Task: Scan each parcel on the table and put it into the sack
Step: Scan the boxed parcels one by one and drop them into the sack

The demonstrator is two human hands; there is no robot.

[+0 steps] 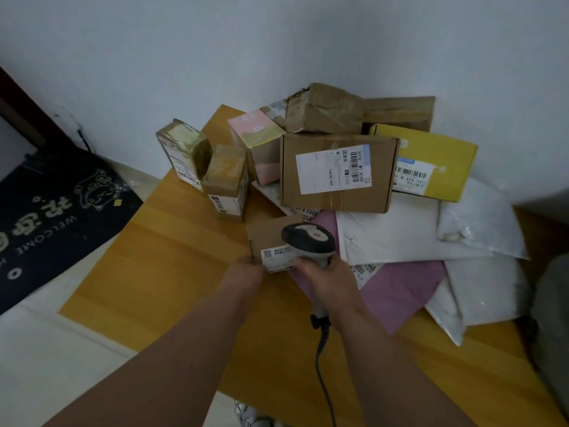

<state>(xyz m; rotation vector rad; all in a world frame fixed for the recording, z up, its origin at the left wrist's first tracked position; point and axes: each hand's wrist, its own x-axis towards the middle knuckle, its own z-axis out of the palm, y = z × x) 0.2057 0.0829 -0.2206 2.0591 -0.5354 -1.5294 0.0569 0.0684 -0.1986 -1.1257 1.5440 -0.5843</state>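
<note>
**Scanner over a small brown box at the near edge of the heap**

Nearest the camera, two bare forearms reach out over the yellow wooden table [172, 257]. The right hand [326, 278] is wrapped round the handle of a grey and black handheld barcode scanner [309, 241], whose dark cable [323, 365] trails back toward the person. The left hand [246, 269] pinches the near left corner of a small flat brown cardboard parcel [268, 234], fingers curled at its edge. The scanner's head hangs just above this parcel's white label [278, 257] and hides part of it.

Under and right of the right hand lies a mauve plastic mailer [400, 291], overlapped by white plastic mailers [391, 235] that spread to the table's right edge.

Behind the held parcel, a larger brown cardboard box with a white shipping label [335, 174] rests on the heap. Left of it stand two upright taped cartons [226, 183], touching each other, and a pink box [258, 143]. To the right sits a yellow carton [431, 164]; farthest back is a crumpled, taped brown parcel [323, 112] against the wall.

A pale grey-blue wall [277, 41] closes the room. On the floor at left lies a dark doormat [55, 211] reading WELCOME. A grey blurred shape [554, 318] fills the right edge; what it is cannot be told.
</note>
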